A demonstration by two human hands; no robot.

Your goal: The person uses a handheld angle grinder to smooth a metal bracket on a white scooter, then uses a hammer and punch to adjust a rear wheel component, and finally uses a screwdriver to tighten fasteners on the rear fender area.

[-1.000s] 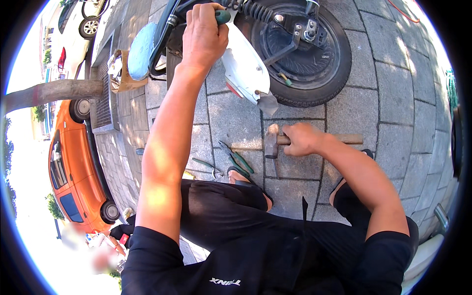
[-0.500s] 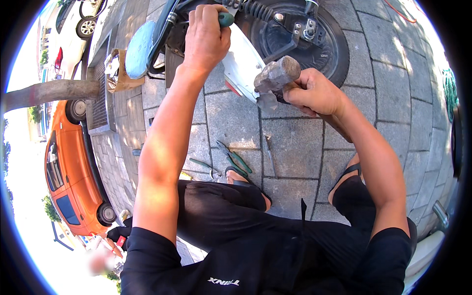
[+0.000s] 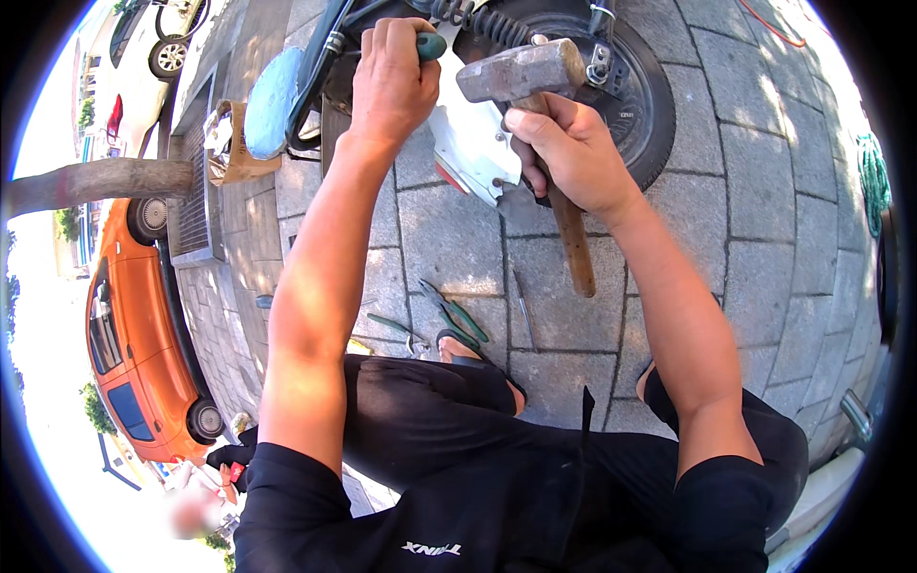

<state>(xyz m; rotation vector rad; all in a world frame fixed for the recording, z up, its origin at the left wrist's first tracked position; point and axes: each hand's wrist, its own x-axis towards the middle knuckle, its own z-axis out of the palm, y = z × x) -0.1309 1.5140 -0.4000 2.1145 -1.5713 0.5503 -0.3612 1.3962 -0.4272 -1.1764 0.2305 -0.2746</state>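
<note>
My right hand (image 3: pixel 576 153) is wrapped round the wooden handle of a hammer (image 3: pixel 521 73), close below its worn, heavy metal head. The handle's end hangs toward me. At the upper middle, my left hand (image 3: pixel 394 81) grips a tool with a dark green rounded handle (image 3: pixel 431 46); the hand hides its working end, so I cannot tell its kind. Between and below the hands is a white body panel (image 3: pixel 470 138) of a two-wheeled vehicle. Beyond the hammer lie the vehicle's black wheel (image 3: pixel 635 115) and a coil spring shock absorber (image 3: pixel 492 26).
On the paving near my foot lie green-handled pliers (image 3: pixel 454 313), another green-handled tool (image 3: pixel 392 323) and a thin metal rod (image 3: pixel 524 307). A cardboard box (image 3: pixel 234 158) stands left, by a tree trunk (image 3: pixel 105 183). An orange car (image 3: pixel 148 329) is farther left; another person is at lower left.
My right hand has moved up and slightly left with the hammer, its head now raised and turned so the handle shows. My left hand has shifted slightly left and down.
</note>
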